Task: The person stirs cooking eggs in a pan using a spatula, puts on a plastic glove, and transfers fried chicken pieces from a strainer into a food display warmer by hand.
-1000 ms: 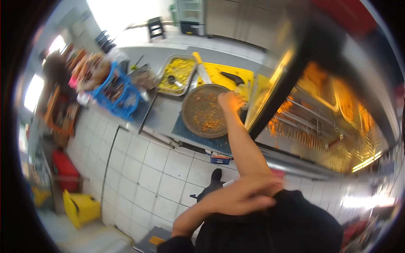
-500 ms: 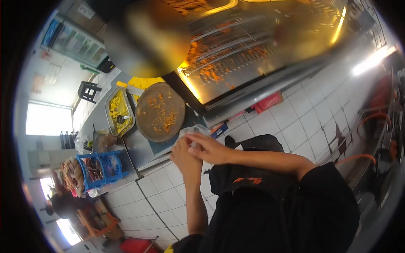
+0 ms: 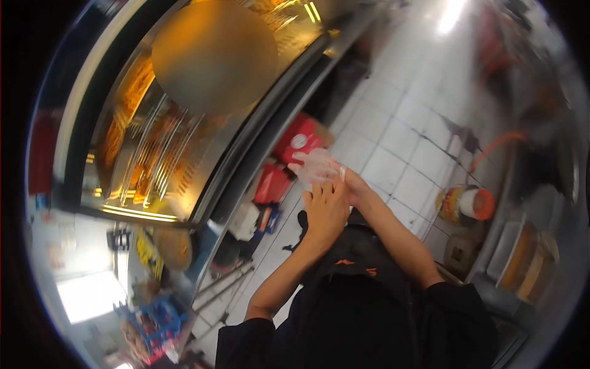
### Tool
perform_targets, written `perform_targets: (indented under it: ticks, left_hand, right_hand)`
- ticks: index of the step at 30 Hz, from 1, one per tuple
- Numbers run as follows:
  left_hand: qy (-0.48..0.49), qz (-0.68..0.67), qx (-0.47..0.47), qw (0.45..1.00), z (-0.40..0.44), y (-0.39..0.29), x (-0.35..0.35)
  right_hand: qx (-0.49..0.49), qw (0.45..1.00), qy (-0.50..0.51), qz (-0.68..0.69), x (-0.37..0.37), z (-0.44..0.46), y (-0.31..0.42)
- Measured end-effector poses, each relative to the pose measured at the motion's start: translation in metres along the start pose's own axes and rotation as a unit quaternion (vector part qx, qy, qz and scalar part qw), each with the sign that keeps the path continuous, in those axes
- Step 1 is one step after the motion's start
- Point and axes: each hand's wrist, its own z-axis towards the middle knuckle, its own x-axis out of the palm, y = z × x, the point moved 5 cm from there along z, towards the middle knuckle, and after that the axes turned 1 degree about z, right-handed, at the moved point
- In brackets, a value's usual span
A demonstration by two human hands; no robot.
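Observation:
A clear plastic glove [image 3: 312, 166] stretches out above the floor, its finger shapes spread toward the upper left. My right hand [image 3: 353, 184] reaches into it from the right; its fingers look spread inside the thin plastic, though they are blurred. Across the glove's cuff lies my left hand [image 3: 326, 206], bare, with its fingers bent over the plastic beside my right wrist. The left thumb is mostly hidden.
A lit display case [image 3: 169, 160] with metal racks and orange-brown food stands at the left. Red boxes [image 3: 301, 138] sit below the counter edge. A jar with a red lid [image 3: 483, 204] is at the right. A blue basket [image 3: 161, 323] stands at lower left.
My view has swung right, so the round board and yellow food tray now sit far lower left. My hands have shifted right and up in view, and the glove's fingers now show spread.

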Motion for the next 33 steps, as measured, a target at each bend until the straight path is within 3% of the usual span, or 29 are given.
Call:
perform_targets:
  ticks: [4, 11, 14, 17, 19, 21, 23, 26, 28, 33]
  left_hand:
    - [0.012, -0.043, 0.102, 0.994, 0.04, -0.095, 0.03]
    - [0.11, -0.152, 0.344, 0.92, 0.075, -0.233, 0.083]
    - [0.114, -0.183, 0.422, 0.881, 0.101, -0.278, 0.105]
    - [0.135, -0.203, 0.47, 0.849, 0.14, -0.317, 0.13]
    - [0.099, -0.232, 0.512, 0.821, 0.175, -0.351, 0.146]
    - [0.065, -0.235, 0.565, 0.788, 0.211, -0.384, 0.147]
    - [0.105, -0.269, 0.587, 0.756, 0.24, -0.418, 0.143]
    - [0.14, -0.291, 0.642, 0.696, 0.265, -0.464, 0.154]
    - [0.152, -0.316, 0.679, 0.645, 0.272, -0.487, 0.154]
    - [0.226, -0.367, 0.675, 0.599, 0.327, -0.54, 0.176]
  right_hand:
    - [-0.106, 0.979, -0.157, -0.071, -0.097, -0.055, 0.071]
    - [-0.114, 0.95, -0.259, -0.132, -0.2, -0.151, 0.158]
    - [-0.179, 0.935, -0.293, -0.09, -0.255, -0.163, 0.19]
    - [-0.175, 0.834, -0.423, -0.308, -0.248, -0.222, 0.255]
    - [-0.117, 0.882, -0.385, -0.245, -0.286, -0.23, 0.289]
    - [-0.108, 0.898, -0.311, -0.292, -0.283, -0.236, 0.331]
    - [-0.179, 0.931, -0.252, -0.197, -0.287, -0.243, 0.365]
    - [-0.336, 0.907, -0.245, -0.069, -0.29, -0.253, 0.42]
    - [-0.394, 0.869, -0.297, -0.022, -0.279, -0.273, 0.455]
    - [-0.566, 0.786, -0.235, 0.078, -0.294, -0.323, 0.547]
